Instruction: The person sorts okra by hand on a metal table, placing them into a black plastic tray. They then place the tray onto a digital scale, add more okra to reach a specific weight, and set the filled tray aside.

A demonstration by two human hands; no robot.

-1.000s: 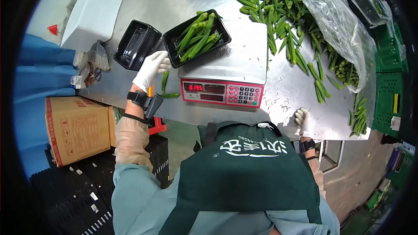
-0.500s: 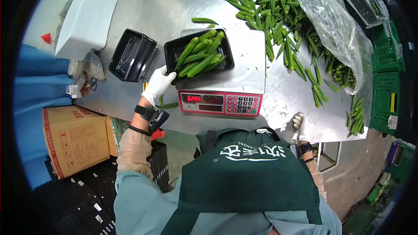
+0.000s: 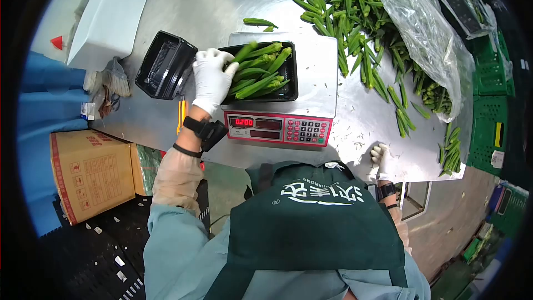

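Head view is looking down on a steel counter [image 3: 166, 5] that is shining and carrying small green scraps near the right side. One red-fronted scale [image 3: 283, 100] is standing at the near edge, and its display is showing 0.200. One black tray of okra [image 3: 261, 72] is sitting on the scale plate, filled with roughly ten pods. The left hand [image 3: 212, 78], in a white glove, is lying on the left end of this tray, with the fingers spread over the rim and touching the pods; the grip is not closed around anything. The right hand [image 3: 382, 158], also gloved, is resting on the near counter edge at the right, fingers curled together, holding nothing that I can see.

One stack of empty black trays [image 3: 165, 66] is standing just left of the scale. One white box [image 3: 111, 16] is standing far left. A big pile of loose okra [image 3: 355, 16], too many to count, is lying far right, partly under one clear plastic bag [image 3: 430, 33]. One cardboard box [image 3: 91, 172] is standing below the counter at the left, and green crates [image 3: 491, 105] are standing at the right.
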